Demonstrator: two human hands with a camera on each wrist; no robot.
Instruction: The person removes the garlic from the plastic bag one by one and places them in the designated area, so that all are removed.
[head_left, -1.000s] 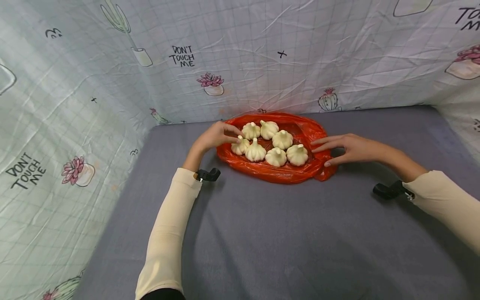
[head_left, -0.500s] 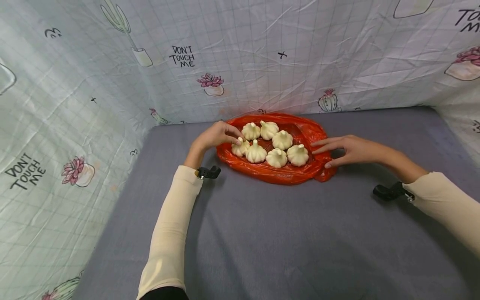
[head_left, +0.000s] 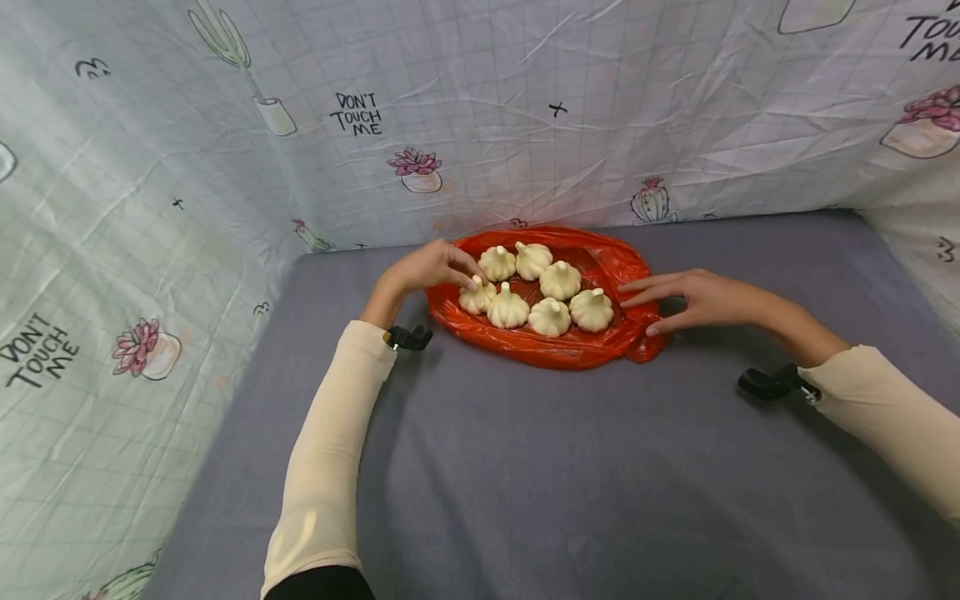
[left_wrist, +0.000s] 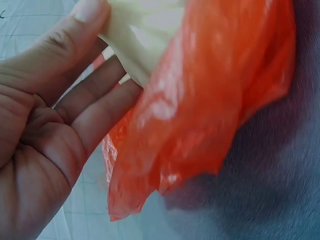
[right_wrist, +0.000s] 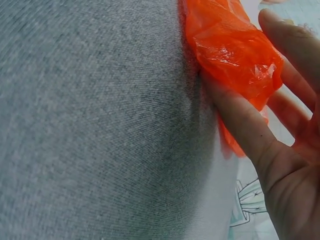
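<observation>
In the head view, several pale garlic bulbs [head_left: 550,317] sit inside a spread red plastic bag [head_left: 547,357] near the back of the table. My left hand [head_left: 433,268] reaches over the bag's left rim and pinches the leftmost garlic bulb [head_left: 476,297] by its top. The left wrist view shows the thumb on that bulb [left_wrist: 145,30], with other fingers behind it and red plastic [left_wrist: 195,100] covering its lower part. At the bag's right end my right hand [head_left: 697,298] touches the crumpled plastic [right_wrist: 235,55], its fingers extended and its thumb low against the edge.
Grey cloth [head_left: 540,467] covers the table. A white printed sheet [head_left: 480,108] rises as a wall behind the bag and along the left. Black wrist cameras [head_left: 411,337] sit on both wrists, above the cloth.
The left thumb and fingers have drawn in on the leftmost garlic bulb's top. The head view has shifted slightly. The right hand and the bag look nearly unmoved.
</observation>
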